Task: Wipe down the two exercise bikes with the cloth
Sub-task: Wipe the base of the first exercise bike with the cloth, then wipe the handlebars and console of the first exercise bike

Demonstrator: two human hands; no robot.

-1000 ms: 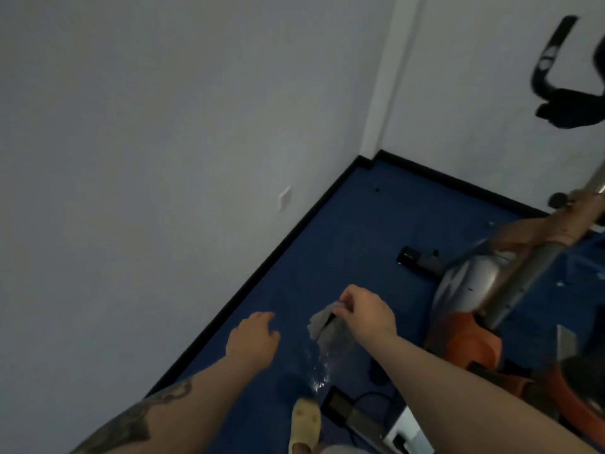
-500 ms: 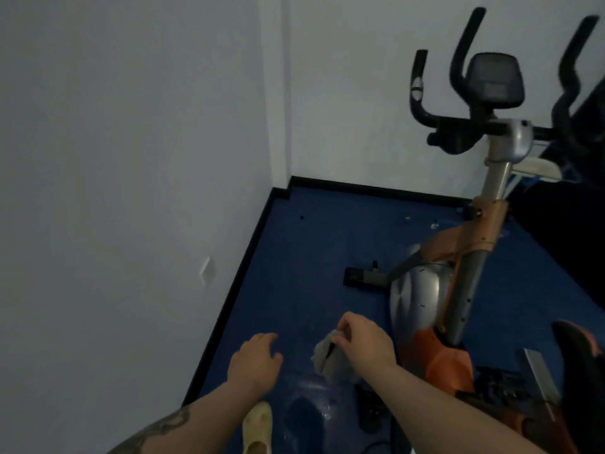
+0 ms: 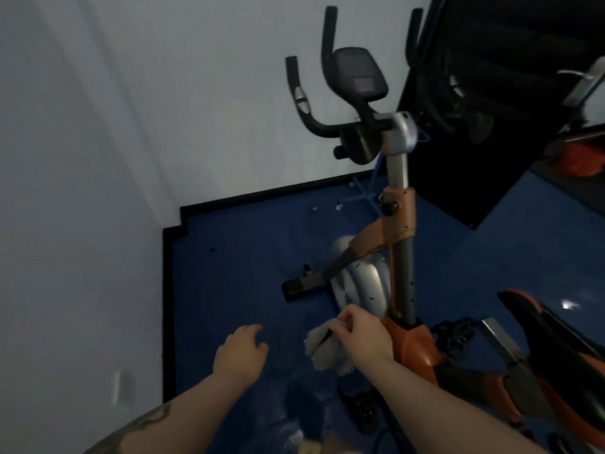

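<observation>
The right hand (image 3: 361,337) pinches a crumpled grey cloth (image 3: 324,347) in its curled grip, in the air just beside the orange lower frame of the exercise bike (image 3: 401,244). The left hand (image 3: 240,352) hovers over the blue floor (image 3: 229,273) near the cloth, fingers loosely spread and holding nothing. A second bike's seat (image 3: 550,326) shows at right.

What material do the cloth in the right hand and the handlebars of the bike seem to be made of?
The cloth looks like soft grey woven fabric: it hangs in limp, crumpled folds from the right hand. The handlebars look like metal tube covered in matt black rubber or foam, since they are dull and shine nowhere except on a small silvery patch. The cover material stays uncertain.
</observation>
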